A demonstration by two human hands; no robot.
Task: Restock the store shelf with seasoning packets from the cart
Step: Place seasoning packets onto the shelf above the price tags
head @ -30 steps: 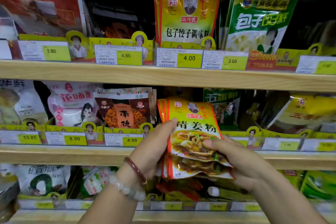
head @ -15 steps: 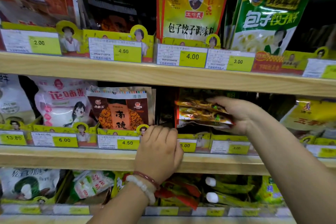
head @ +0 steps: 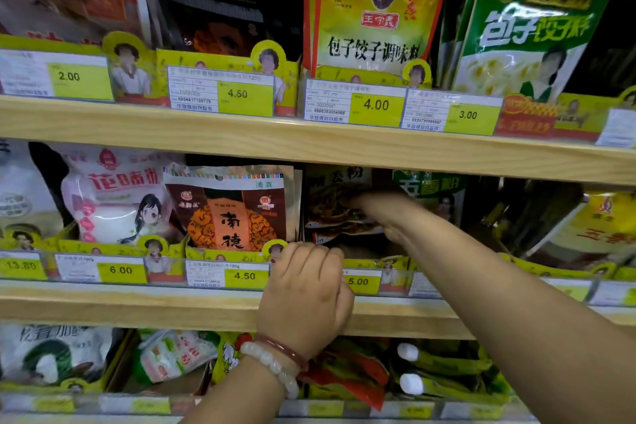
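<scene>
The stack of yellow seasoning packets (head: 335,206) stands inside the middle shelf's slot, above the 5.00 price tag (head: 359,281), in shadow. My right hand (head: 382,212) reaches deep into that slot and presses on the packets, fingers closed around their right side. Bracelets circle the wrist of my left hand (head: 304,296), whose fingers curl over the yellow front rail of the middle shelf (head: 137,303) just below the slot. The cart is not in view.
A brown and orange packet (head: 230,210) stands left of the slot, a green packet (head: 430,188) right of it. The upper shelf board (head: 241,138) hangs low over the slot. Yellow and green bags (head: 375,7) fill the top shelf; more packets lie on the bottom shelf.
Both hands held the packets in front of the shelf a second ago. My right hand has since pushed them into the slot and stood them up, and my left hand dropped onto the rail.
</scene>
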